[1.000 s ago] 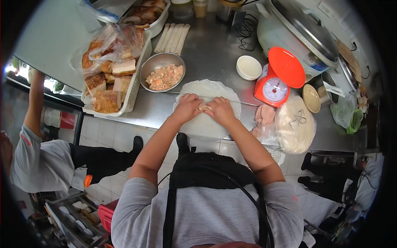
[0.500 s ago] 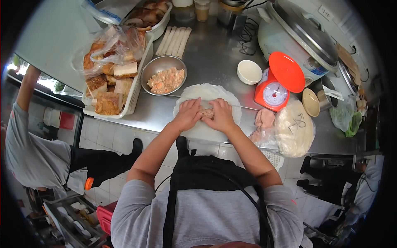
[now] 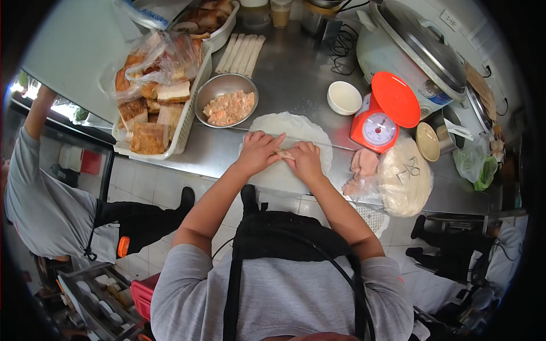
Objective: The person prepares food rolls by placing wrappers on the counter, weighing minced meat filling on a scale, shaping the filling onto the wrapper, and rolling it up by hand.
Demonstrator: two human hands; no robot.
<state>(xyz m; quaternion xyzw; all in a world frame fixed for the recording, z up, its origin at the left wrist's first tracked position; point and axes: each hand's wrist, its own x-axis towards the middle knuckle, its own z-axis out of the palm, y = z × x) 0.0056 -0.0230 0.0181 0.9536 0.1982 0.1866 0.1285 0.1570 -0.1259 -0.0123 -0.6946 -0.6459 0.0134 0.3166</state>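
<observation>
A round, thin white wrapper sheet (image 3: 307,128) lies near the front edge of the steel table, perhaps several in a stack. On it sits a small strip of minced meat filling (image 3: 282,154), mostly covered by my hands. My left hand (image 3: 261,152) presses on the filling from the left, its fingers bent and thumb pointing inward. From the right, my right hand (image 3: 306,162) closes on the other end with curled fingers. Behind my left hand, a steel bowl (image 3: 200,116) holds more pinkish minced filling. Finished white rolls (image 3: 241,54) lie side by side farther back.
Left stands a white basket (image 3: 190,122) of roasted pork chunks. To the right are a white bowl (image 3: 344,98), a red scale (image 3: 379,128), pink meat (image 3: 364,163) and a bagged wrapper stack (image 3: 405,179). A large cooker (image 3: 398,54) stands behind. A co-worker (image 3: 51,199) is at left.
My fingers have drawn in over the filling, and less of it shows between my hands. The left fingers are more bent. The table items stay in place.
</observation>
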